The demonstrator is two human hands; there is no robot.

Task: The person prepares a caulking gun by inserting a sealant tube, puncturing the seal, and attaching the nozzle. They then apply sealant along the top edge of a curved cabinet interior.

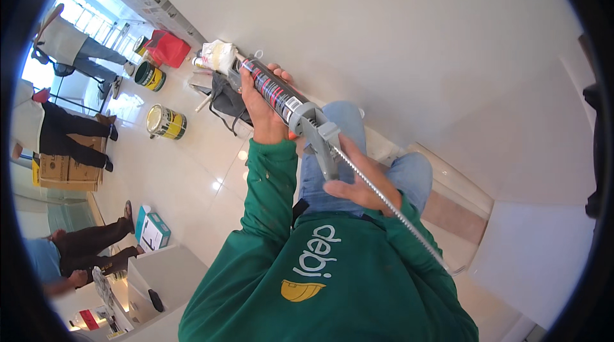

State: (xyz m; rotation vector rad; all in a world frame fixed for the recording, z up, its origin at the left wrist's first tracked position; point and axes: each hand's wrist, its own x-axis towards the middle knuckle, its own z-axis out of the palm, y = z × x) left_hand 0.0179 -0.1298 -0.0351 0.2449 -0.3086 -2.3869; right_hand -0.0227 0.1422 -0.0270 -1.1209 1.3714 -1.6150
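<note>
A grey caulking gun (318,140) with a dark printed sealant cartridge (274,90) in it lies slantwise before me, its tip pointing to the upper left. My left hand (261,104) is wrapped round the cartridge from below, with fingertips showing past its far side. Behind the gun's grey handle, my right hand (368,182) reaches round it, thumb by the handle's lower end; some of its fingers are hidden. The toothed metal rod (390,206) sticks out far from the gun's back, passing over my right hand and forearm.
A pale wall (409,35) rises close on the right. Beyond the gun's tip lie a dark bag (228,100) and a white sack (219,55). Paint buckets (166,122), a red bag (167,49), cardboard boxes (70,170) and several people stand to the left, near a white cabinet (167,278).
</note>
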